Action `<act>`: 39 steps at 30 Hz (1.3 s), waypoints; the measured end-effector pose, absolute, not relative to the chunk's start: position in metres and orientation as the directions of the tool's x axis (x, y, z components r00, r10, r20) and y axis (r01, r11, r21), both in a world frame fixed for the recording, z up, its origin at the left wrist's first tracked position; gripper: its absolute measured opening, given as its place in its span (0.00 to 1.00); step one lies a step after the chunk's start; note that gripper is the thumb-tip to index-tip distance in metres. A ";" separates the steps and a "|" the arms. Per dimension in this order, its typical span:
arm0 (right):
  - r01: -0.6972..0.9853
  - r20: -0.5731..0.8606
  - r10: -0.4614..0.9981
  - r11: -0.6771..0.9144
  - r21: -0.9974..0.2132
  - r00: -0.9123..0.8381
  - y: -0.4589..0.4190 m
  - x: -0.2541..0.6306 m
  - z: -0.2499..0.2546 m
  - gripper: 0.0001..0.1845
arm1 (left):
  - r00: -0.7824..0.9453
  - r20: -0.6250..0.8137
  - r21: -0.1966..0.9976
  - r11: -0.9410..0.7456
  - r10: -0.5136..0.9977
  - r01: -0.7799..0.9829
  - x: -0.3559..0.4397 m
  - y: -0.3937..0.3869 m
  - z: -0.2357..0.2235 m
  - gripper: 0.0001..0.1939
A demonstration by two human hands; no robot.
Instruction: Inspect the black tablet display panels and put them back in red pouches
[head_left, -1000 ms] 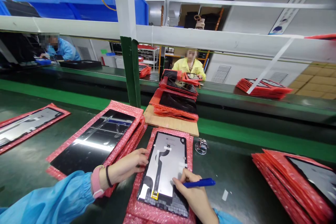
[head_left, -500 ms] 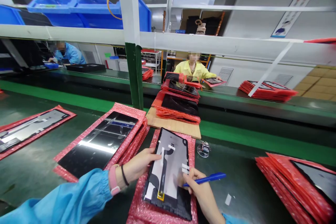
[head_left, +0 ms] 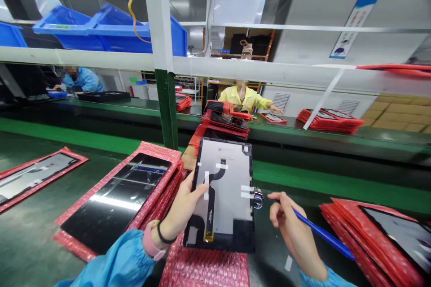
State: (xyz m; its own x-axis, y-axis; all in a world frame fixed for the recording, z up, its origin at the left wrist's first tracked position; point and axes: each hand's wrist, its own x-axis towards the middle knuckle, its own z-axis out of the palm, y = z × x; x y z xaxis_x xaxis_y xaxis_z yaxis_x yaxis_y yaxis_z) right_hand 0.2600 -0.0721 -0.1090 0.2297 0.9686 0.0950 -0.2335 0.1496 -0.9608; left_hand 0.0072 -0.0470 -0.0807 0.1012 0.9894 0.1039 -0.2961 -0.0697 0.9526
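My left hand grips the left edge of a tablet screen panel, thumb on its grey back, and holds it raised and tilted toward me. A dark ribbon cable and several white tape strips show on that back. Beneath it lies a pink bubble-wrap sleeve. To the right of the panel and apart from it, my right hand is closed on a blue pen, its far end pointing down to the right. A small shiny metal object sits by the panel's right edge, partly hidden.
Left of me, a stack of bubble-wrap sleeves carries a black screen; another panel lies farther left. A red sleeve stack stands at right. Behind the panel rises another pile. A green-wrapped post and co-workers are beyond.
My left hand has lifted the panel off its sleeve and tipped it upright. My right hand has moved right, away from the panel, with the pen. The co-worker's hand opposite has left a panel.
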 end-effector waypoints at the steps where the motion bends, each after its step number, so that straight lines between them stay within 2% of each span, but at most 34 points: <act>1: -0.233 0.117 0.964 0.173 -0.957 0.238 -0.070 0.260 -0.098 0.22 | 0.093 0.153 0.943 -0.118 0.984 -0.310 0.010 -0.045 -0.073 0.22; 7: -0.254 0.214 0.961 0.253 -0.933 0.174 -0.069 0.244 -0.057 0.20 | 0.034 0.256 0.866 -0.213 0.966 -0.452 0.026 -0.033 -0.036 0.20; 11: -0.213 0.306 0.934 0.343 -0.915 0.186 -0.068 0.238 -0.044 0.17 | 0.019 0.280 0.857 -0.241 0.960 -0.455 0.029 -0.024 -0.023 0.18; 14: -0.100 0.344 0.903 0.379 -0.920 0.256 -0.061 0.237 -0.038 0.15 | 0.046 0.285 0.874 -0.240 0.957 -0.422 0.027 -0.018 -0.020 0.19; 19: 0.235 0.517 0.790 0.462 -0.855 0.331 -0.046 0.236 -0.038 0.10 | 0.028 0.332 0.903 -0.309 0.943 -0.299 0.025 -0.008 -0.023 0.21; 25: 0.349 0.518 0.789 0.408 -0.844 0.330 -0.040 0.229 -0.032 0.14 | 0.045 0.309 0.940 -0.298 0.950 -0.166 0.021 -0.003 -0.028 0.22; 31: 0.322 0.453 0.814 0.346 -0.881 0.364 -0.039 0.223 -0.028 0.22 | 0.073 0.315 0.939 -0.300 0.946 -0.171 0.023 -0.002 -0.029 0.21; 36: 0.237 0.447 0.855 0.392 -0.889 0.263 -0.042 0.232 -0.034 0.18 | 0.111 0.347 0.923 -0.318 0.931 -0.219 0.022 -0.002 -0.029 0.21; 39: 0.152 0.425 0.840 0.397 -0.905 0.337 -0.043 0.237 -0.039 0.17 | 0.131 0.375 0.908 -0.335 0.918 -0.250 0.022 -0.001 -0.028 0.21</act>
